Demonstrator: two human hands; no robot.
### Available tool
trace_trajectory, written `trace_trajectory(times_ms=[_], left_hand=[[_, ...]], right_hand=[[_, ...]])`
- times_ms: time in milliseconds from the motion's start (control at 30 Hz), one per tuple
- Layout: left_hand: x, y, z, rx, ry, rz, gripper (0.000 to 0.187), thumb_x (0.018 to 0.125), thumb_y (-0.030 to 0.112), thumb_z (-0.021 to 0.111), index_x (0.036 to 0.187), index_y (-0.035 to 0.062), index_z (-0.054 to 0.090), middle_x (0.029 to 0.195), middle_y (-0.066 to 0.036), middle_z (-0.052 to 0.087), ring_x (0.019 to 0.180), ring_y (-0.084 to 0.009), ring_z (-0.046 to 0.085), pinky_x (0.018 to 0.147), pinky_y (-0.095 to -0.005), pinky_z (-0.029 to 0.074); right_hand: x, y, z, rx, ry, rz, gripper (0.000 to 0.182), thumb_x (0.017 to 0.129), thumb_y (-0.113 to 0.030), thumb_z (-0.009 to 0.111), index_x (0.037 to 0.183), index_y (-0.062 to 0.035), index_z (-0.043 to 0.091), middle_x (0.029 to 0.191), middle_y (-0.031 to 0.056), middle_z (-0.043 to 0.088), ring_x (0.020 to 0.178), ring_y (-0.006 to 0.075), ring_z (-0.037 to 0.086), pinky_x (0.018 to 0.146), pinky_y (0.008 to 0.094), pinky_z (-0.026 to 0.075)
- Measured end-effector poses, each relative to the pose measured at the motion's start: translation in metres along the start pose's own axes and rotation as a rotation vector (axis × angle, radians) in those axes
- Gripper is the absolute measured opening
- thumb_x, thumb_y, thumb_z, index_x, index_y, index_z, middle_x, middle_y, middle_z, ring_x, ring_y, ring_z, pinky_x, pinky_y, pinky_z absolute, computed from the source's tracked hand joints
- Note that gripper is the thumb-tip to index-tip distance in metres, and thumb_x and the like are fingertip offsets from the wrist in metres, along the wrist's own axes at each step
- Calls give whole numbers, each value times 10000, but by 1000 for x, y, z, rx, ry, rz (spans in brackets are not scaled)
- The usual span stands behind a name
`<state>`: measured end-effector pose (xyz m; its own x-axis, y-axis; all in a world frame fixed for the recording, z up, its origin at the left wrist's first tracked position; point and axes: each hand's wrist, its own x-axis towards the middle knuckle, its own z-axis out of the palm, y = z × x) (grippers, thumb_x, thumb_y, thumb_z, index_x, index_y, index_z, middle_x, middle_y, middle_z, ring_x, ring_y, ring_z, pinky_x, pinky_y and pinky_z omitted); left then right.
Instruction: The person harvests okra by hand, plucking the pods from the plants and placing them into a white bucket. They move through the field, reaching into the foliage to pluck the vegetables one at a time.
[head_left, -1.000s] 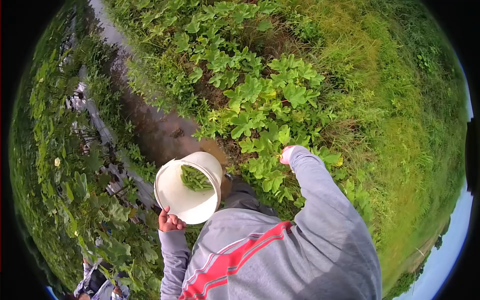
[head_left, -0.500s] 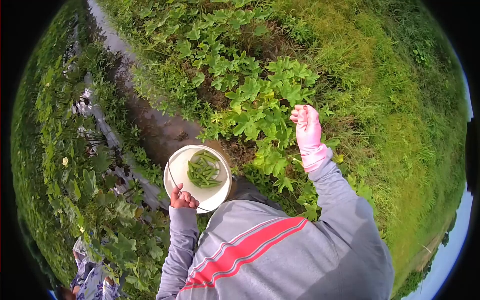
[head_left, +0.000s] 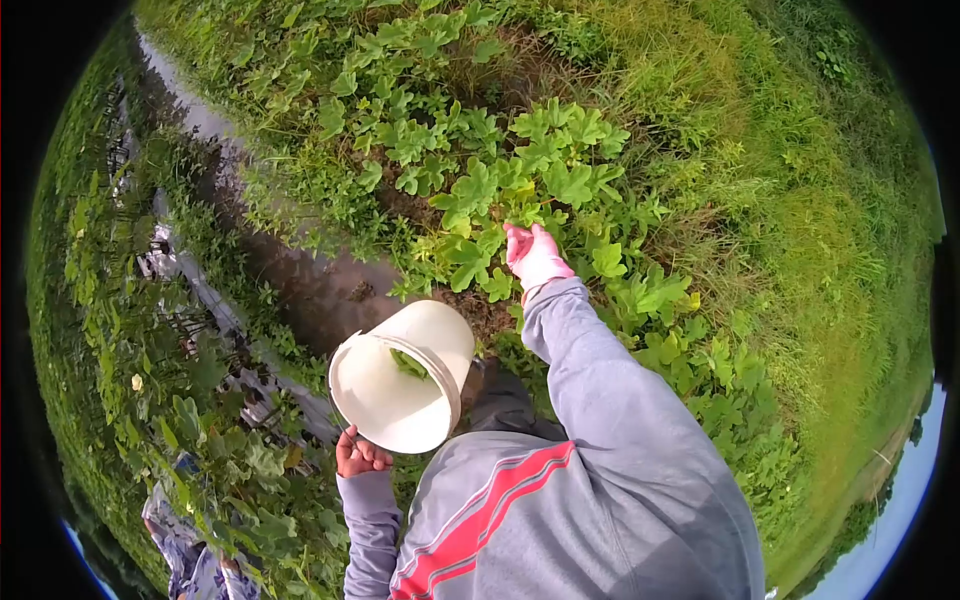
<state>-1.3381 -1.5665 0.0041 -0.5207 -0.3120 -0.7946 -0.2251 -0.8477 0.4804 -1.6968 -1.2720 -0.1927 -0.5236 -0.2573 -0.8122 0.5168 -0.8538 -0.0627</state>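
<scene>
My left hand (head_left: 362, 453) is closed on the thin handle of a white bucket (head_left: 432, 328). The bucket is tipped over to the left, its mouth turned toward me. Inside it only a few green okra pods (head_left: 408, 365) show; the wall hides the others. Wearing a pink glove, my right hand (head_left: 535, 252) reaches in at the near edge of a leafy green okra plant (head_left: 510, 185). Its fingers are curled closed by the leaves, and what they hold, if anything, is hidden.
A wet, muddy furrow (head_left: 300, 270) runs along the left of the plants. Beyond it lies a strip of plastic sheeting (head_left: 205, 285) with another leafy row. Tall grass (head_left: 790, 230) covers the right side. Another person's patterned clothing (head_left: 195, 560) shows at lower left.
My right hand has moved left and down from beside the plant to its leaves. The bucket has tipped from nearly upright onto its side, and my left hand has lowered with the handle.
</scene>
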Motion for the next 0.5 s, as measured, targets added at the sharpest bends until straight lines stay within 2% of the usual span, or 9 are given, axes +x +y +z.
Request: trace_trajectory(times_ms=[33, 100, 167, 267, 333, 367, 400, 433, 500], left_hand=[[0, -2, 1, 51, 10, 35, 264, 909, 146, 426, 1173, 139, 429, 619, -19, 477, 459, -179, 465, 452, -372, 459], [-1, -5, 2, 98, 23, 66, 257, 913, 157, 420, 1169, 152, 432, 617, -17, 474, 457, -177, 459, 452, -370, 448], [3, -6, 4, 21, 92, -12, 295, 897, 151, 445, 1190, 173, 415, 615, -26, 458, 452, -187, 444, 456, -368, 422], [10, -9, 3, 11, 84, -32, 336, 875, 144, 478, 1200, 183, 402, 613, -32, 443, 454, -198, 435, 462, -366, 405], [16, -12, -9, 5, 32, -30, 369, 859, 133, 501, 1210, 171, 394, 622, -32, 440, 464, -208, 446, 472, -392, 429], [18, -13, -14, 19, 11, -8, 381, 857, 126, 499, 1220, 167, 389, 631, -34, 447, 471, -210, 454, 483, -408, 443], [17, -14, -19, 34, -10, 13, 392, 856, 120, 498, 1229, 163, 384, 640, -36, 454, 477, -211, 463, 495, -423, 457], [17, -13, -24, 38, -15, 9, 392, 856, 120, 498, 1229, 163, 384, 640, -36, 454, 477, -211, 463, 495, -423, 457], [19, -10, -30, 11, -28, -10, 387, 870, 136, 473, 1244, 155, 376, 662, -42, 474, 486, -218, 477, 516, -443, 475]], right_hand=[[13, 3, 6, 19, 82, 41, 599, 980, -438, 187, 1094, 70, 483, 961, 150, 658, 628, 182, 616, 487, 242, 522], [34, 9, 5, 179, -4, 108, 538, 981, -375, 233, 1082, 90, 484, 1002, 191, 640, 771, 254, 649, 578, 302, 572], [27, 21, 29, 362, -58, 117, 471, 974, -324, 276, 1080, 84, 485, 1045, 242, 609, 923, 343, 632, 686, 379, 593], [51, 27, 38, 488, 6, 73, 340, 970, -236, 377, 1035, 80, 487, 1009, 236, 611, 917, 358, 629, 706, 418, 594], [64, 28, 44, 562, 32, 162, 256, 967, -187, 405, 1013, 50, 492, 958, 228, 615, 893, 351, 632, 704, 440, 595], [51, 30, 55, 525, 168, -20, 218, 967, -176, 407, 1001, 20, 494, 963, 226, 608, 853, 335, 637, 697, 443, 596], [53, 30, 52, 460, 162, -22, 265, 974, -210, 381, 1052, 14, 499, 1051, 205, 590, 914, 317, 617, 744, 468, 579], [48, 31, 44, -59, 99, -138, 243, 967, -197, 396, 1113, -20, 476, 1094, 188, 570, 987, 331, 583, 739, 490, 566], [26, 31, 38, 20, 266, -67, 270, 909, -256, 495, 1124, -93, 519, 1109, 153, 564, 966, 298, 565, 662, 447, 557]])
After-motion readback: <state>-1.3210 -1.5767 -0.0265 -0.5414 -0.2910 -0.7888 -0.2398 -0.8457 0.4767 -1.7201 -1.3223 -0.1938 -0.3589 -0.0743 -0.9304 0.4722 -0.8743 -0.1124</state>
